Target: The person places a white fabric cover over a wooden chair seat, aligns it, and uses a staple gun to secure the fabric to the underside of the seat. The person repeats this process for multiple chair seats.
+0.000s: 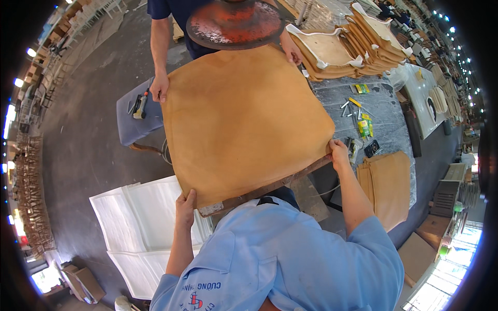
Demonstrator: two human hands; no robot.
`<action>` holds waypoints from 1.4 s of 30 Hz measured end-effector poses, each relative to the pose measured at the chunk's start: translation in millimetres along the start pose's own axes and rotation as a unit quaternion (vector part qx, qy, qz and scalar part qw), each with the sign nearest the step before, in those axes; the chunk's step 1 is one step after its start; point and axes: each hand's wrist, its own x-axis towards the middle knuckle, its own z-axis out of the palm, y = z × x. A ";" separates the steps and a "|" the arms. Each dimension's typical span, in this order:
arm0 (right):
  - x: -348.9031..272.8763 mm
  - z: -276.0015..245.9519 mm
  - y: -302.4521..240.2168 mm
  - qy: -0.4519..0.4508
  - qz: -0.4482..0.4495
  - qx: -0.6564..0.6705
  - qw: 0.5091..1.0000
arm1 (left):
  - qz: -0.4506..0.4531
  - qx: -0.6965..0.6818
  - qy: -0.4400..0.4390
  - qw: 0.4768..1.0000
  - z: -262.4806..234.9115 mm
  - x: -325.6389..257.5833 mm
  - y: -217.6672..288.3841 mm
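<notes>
A broad tan leather seat cover (pixel 244 124) lies spread before me, smooth and slightly domed, with a wooden edge (pixel 280 182) showing under its near side. My left hand (pixel 185 206) pinches the near left corner, thumb on top. At the near right corner, my right hand (pixel 339 153) grips the leather's edge; its fingertips are partly hidden beneath. Across from me stands a person whose one hand (pixel 160 88) holds the far left corner, while the other hand (pixel 291 49) is by the far right edge. A round red and black disc (pixel 236 26) hangs over the far edge.
Right, a plastic-covered table (pixel 384 119) bears small tools, yellow-green packets (pixel 365 126) and folded tan leather (pixel 385 181). Stacked leather covers with white edging (pixel 358 44) rise behind it. Left are a blue padded seat (pixel 140 111) with a staple gun (pixel 139 106) and white panels (pixel 140 228).
</notes>
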 end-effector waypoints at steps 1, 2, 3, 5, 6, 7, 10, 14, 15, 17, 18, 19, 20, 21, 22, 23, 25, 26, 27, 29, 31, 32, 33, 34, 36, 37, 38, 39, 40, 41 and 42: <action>2.2 -2.6 -4.0 0.006 -0.011 0.006 1.000 | -0.001 -0.002 0.003 1.000 2.6 1.0 -2.8; 4.2 -3.0 -6.6 0.010 -0.017 0.000 1.000 | -0.002 -0.003 0.005 1.000 3.8 -1.3 -6.1; 6.1 -1.4 -8.1 0.014 -0.023 -0.006 1.000 | -0.004 -0.005 0.007 1.000 5.4 -3.4 -9.4; 7.9 -3.6 -6.9 0.017 -0.029 -0.005 0.999 | 0.000 -0.008 0.007 1.000 10.0 -5.5 -9.0; 8.1 -8.1 -8.2 0.023 -0.023 0.013 0.999 | 0.001 -0.010 0.007 1.000 14.0 -4.3 -8.9; 7.6 -3.3 -9.9 0.019 -0.014 0.029 0.999 | 0.007 -0.017 0.009 1.000 13.5 -7.0 -9.6; 3.3 -4.5 -19.9 -0.020 -0.031 0.110 0.993 | 0.017 -0.042 0.015 0.999 14.3 -11.9 -11.1; 9.2 -6.7 -32.7 -0.010 -0.023 0.082 0.996 | 0.026 -0.065 0.020 0.997 18.6 -10.7 -8.0; 9.4 -9.3 -33.5 -0.011 -0.024 0.058 0.998 | 0.030 -0.065 0.020 0.997 20.8 -11.0 -7.3; 10.2 -13.9 -28.0 -0.017 -0.024 0.009 1.000 | 0.035 -0.066 0.040 0.996 24.0 -12.6 -7.2; 13.0 -15.4 -27.4 -0.028 -0.020 -0.002 0.999 | 0.037 -0.067 0.049 0.996 25.8 -12.9 -6.9; 14.1 -15.3 -26.8 -0.039 -0.015 -0.014 0.999 | 0.037 -0.059 0.055 0.996 26.3 -14.1 -6.8; 15.3 -14.7 -26.5 -0.049 -0.010 -0.025 0.998 | 0.038 -0.051 0.059 0.996 26.6 -14.8 -6.4; 16.4 -14.6 -26.8 -0.044 -0.004 -0.027 0.999 | 0.038 -0.043 0.063 0.996 27.5 -14.9 -6.1; 15.7 -13.1 -26.5 -0.041 0.004 -0.029 0.999 | 0.038 -0.049 0.067 0.996 28.2 -16.6 -5.7; 14.4 -11.6 -26.3 -0.036 0.012 -0.032 0.999 | 0.038 -0.055 0.069 0.995 29.2 -16.3 -5.0; 11.7 -11.2 -29.3 0.020 -0.059 -0.053 0.997 | 0.041 -0.067 0.070 0.994 31.8 -14.4 -3.8; 9.6 -11.3 -31.1 0.049 -0.098 -0.064 0.992 | 0.044 -0.073 0.069 0.994 33.6 -12.8 -3.5; 4.2 -16.9 -33.1 0.144 -0.234 -0.222 0.935 | 0.047 -0.080 0.066 0.994 35.5 -11.0 -3.6; -21.3 10.3 -44.8 0.068 -0.369 -0.237 0.896 | 0.043 -0.067 0.086 0.993 30.5 -19.3 -9.8; -59.2 43.6 -46.2 -0.072 -0.488 -0.280 0.824 | 0.042 -0.064 0.092 0.993 29.3 -23.0 -13.1; -78.9 63.4 -43.2 -0.178 -0.534 -0.314 0.765 | 0.044 -0.067 0.093 0.992 32.1 -23.1 -14.2; -98.3 86.2 -37.0 -0.246 -0.554 -0.337 0.720 | 0.046 -0.071 0.093 0.992 36.6 -20.9 -14.0; -112.0 104.1 -33.5 -0.315 -0.570 -0.357 0.669 | 0.046 -0.066 0.090 0.993 39.6 -19.1 -13.7; -120.7 124.0 -31.8 -0.377 -0.542 -0.398 0.637 | 0.043 -0.056 0.088 0.994 40.8 -17.4 -13.7; -121.6 131.5 -31.0 -0.408 -0.528 -0.417 0.618 | 0.048 -0.055 0.088 0.993 39.3 -17.7 -14.0; -120.7 136.4 -32.0 -0.414 -0.525 -0.412 0.618 | 0.055 -0.053 0.089 0.993 37.5 -18.5 -14.2; -118.9 140.6 -33.9 -0.421 -0.523 -0.408 0.619 | 0.061 -0.051 0.091 0.993 35.5 -19.8 -13.9; -116.3 142.9 -33.9 -0.427 -0.519 -0.407 0.618 | 0.102 0.087 0.202 0.970 37.9 -21.3 -13.5; -114.9 144.1 -32.8 -0.428 -0.522 -0.404 0.618 | 0.136 0.222 0.303 0.917 44.5 -23.5 -11.9; -114.0 145.7 -31.4 -0.430 -0.525 -0.399 0.617 | 0.162 0.350 0.395 0.834 51.7 -25.4 -10.2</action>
